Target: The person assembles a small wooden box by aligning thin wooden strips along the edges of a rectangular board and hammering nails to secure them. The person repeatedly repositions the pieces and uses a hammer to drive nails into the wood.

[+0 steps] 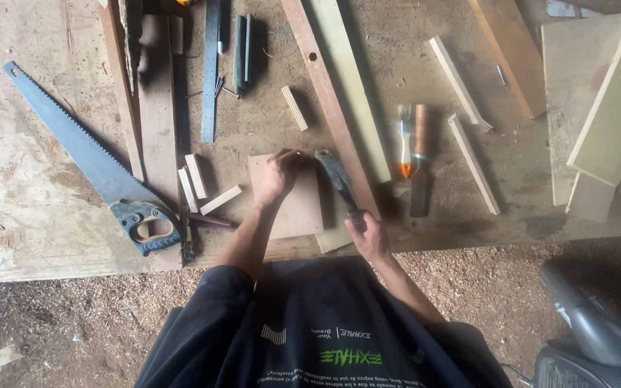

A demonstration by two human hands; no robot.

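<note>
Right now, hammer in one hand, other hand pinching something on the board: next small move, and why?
Probably a light tap with the hammer. The left hand pinches something small, likely a nail, at the far edge of the square board, and the right hand grips the hammer by its handle, the head close beside those fingers. A soft tap would spare the fingers.

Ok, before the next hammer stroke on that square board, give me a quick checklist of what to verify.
1. Left hand steadies something small at the top edge of the flat square brown wooden board: ok.
2. Nail between its fingers: cannot tell, too small.
3. Right hand grips the handle of the dark metal hammer: ok.
4. Hammer head sits close beside the left fingers: not ok.
5. Board lies flat on the worn wooden workbench: ok.
6. Blue-bladed handsaw lies apart from both hands: ok.
</note>
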